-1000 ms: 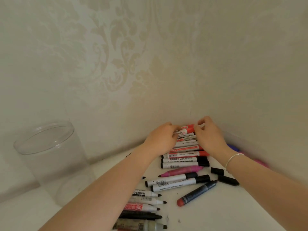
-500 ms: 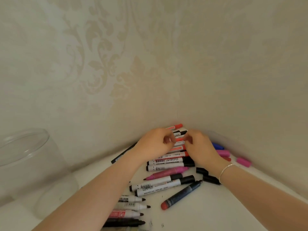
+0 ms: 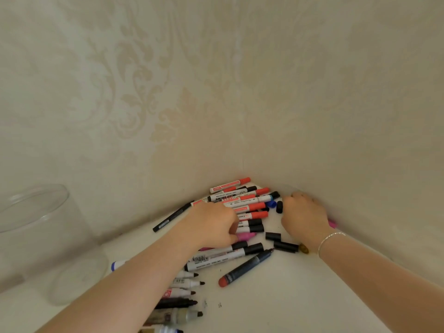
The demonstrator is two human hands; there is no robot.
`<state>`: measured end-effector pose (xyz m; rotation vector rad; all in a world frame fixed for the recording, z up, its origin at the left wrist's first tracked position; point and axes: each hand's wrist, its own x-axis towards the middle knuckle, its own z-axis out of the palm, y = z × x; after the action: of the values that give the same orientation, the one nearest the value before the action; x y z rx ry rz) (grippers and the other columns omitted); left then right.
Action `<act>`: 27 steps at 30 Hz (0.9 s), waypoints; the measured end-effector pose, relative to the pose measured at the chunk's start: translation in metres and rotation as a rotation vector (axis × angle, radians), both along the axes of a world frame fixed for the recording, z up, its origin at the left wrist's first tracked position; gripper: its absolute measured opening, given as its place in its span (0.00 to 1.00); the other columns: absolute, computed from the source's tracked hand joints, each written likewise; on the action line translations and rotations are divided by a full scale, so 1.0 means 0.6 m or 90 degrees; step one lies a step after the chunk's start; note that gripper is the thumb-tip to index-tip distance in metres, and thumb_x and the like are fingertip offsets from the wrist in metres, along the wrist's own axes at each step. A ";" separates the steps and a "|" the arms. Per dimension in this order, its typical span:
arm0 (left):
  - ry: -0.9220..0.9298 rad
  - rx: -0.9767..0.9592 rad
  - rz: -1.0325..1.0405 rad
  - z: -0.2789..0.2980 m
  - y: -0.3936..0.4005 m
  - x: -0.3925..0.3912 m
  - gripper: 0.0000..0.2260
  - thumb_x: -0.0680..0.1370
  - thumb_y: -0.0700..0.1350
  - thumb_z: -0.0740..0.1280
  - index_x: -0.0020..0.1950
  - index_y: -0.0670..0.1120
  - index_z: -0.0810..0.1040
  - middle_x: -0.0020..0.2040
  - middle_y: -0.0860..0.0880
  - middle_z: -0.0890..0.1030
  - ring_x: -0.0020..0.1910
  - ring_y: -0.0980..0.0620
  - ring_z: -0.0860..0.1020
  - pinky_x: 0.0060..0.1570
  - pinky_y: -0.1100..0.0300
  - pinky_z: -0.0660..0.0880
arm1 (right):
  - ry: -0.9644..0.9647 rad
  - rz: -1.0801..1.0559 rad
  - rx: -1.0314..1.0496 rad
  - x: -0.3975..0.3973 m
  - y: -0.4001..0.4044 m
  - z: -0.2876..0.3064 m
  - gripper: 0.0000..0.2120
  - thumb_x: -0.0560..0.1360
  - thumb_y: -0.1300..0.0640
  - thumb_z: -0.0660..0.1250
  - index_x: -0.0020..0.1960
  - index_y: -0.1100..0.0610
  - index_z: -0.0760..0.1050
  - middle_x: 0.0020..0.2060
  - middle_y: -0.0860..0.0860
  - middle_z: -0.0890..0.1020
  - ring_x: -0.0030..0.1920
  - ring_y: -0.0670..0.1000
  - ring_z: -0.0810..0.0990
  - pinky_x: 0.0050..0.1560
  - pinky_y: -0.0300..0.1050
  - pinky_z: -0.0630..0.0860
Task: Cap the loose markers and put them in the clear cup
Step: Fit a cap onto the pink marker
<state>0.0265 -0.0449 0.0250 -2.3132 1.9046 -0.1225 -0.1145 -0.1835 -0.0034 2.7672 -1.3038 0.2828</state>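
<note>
Clear plastic marks the cup [image 3: 36, 236] at the far left, standing upright on the white table [image 3: 288, 308] against the patterned wall [image 3: 216, 92]. A thin black pen [image 3: 171, 217] lies on a slant between the cup and the heap of markers [image 3: 236, 200], which fills the corner where the two walls meet. Several markers nearest the camera, by the left forearm, lie with bare tips showing. The left hand [image 3: 212, 227] rests knuckles-up on the heap with its fingers curled down among the markers; what they have hold of, if anything, cannot be told. A dark marker with a red end [image 3: 245, 266] lies apart, in front of the heap. Loose black caps [image 3: 273, 236] sit on the table between the two hands. The right hand [image 3: 304, 217], a thin bracelet [image 3: 330, 237] on its wrist, is curled over near the right wall; its fingertips are hidden, so its grip cannot be told. A pink cap [image 3: 332, 223] peeks out just behind it.
</note>
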 end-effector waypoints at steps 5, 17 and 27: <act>0.022 0.012 -0.026 -0.002 -0.005 -0.007 0.13 0.76 0.58 0.63 0.51 0.51 0.81 0.46 0.53 0.82 0.46 0.52 0.78 0.45 0.56 0.76 | 0.028 0.006 0.030 0.003 -0.002 0.009 0.10 0.78 0.61 0.57 0.57 0.56 0.72 0.54 0.53 0.76 0.54 0.53 0.74 0.52 0.44 0.73; 0.361 -0.188 0.030 0.011 -0.007 0.002 0.10 0.70 0.58 0.67 0.44 0.52 0.76 0.39 0.55 0.81 0.41 0.56 0.80 0.45 0.55 0.78 | -0.030 0.030 0.092 0.006 -0.036 0.010 0.11 0.77 0.61 0.62 0.58 0.58 0.77 0.53 0.53 0.72 0.49 0.54 0.76 0.51 0.43 0.75; 0.826 -0.417 0.174 0.012 -0.024 -0.003 0.09 0.77 0.46 0.67 0.56 0.47 0.77 0.51 0.49 0.82 0.50 0.51 0.82 0.52 0.50 0.80 | -0.696 0.039 0.254 0.022 -0.003 0.011 0.11 0.77 0.63 0.61 0.57 0.53 0.73 0.49 0.52 0.71 0.39 0.47 0.72 0.46 0.50 0.78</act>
<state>0.0246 -0.0594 0.0320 -3.5545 2.0653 1.2537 -0.1010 -0.1855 0.0031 3.0115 -1.5145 1.9281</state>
